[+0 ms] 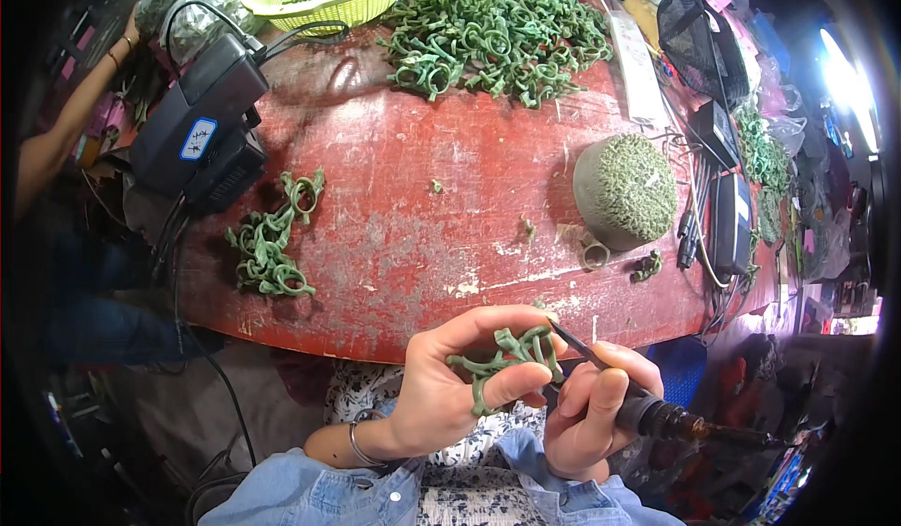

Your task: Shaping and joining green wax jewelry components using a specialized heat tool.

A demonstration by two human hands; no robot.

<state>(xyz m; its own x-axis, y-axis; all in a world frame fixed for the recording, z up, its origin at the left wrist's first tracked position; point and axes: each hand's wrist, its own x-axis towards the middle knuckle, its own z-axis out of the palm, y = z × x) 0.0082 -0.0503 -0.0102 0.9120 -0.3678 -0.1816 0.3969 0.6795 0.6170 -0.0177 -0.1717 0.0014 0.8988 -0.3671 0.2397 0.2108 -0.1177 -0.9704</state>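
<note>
Above my lap, just off the table's near edge, my left hand [460, 376] pinches a small cluster of green wax rings [507, 362] between thumb and fingers. Close beside it, my right hand [596, 413] is closed round a slim dark pointed tool [579, 343], whose tip meets the cluster near my left fingertips. From the same hand a black handle with a browned metal shaft [690, 425], like a soldering iron, sticks out to the right. Whether these are two tools or one is hidden by my fingers.
On the red table [404, 188] lie a small group of green rings [272, 244], a big green heap [497, 29], and a yellow-green basket [328, 5]. A round crumb-topped block [627, 191] stands right; black power boxes [202, 118] and cables sit left. Another person's arm [75, 118] reaches in.
</note>
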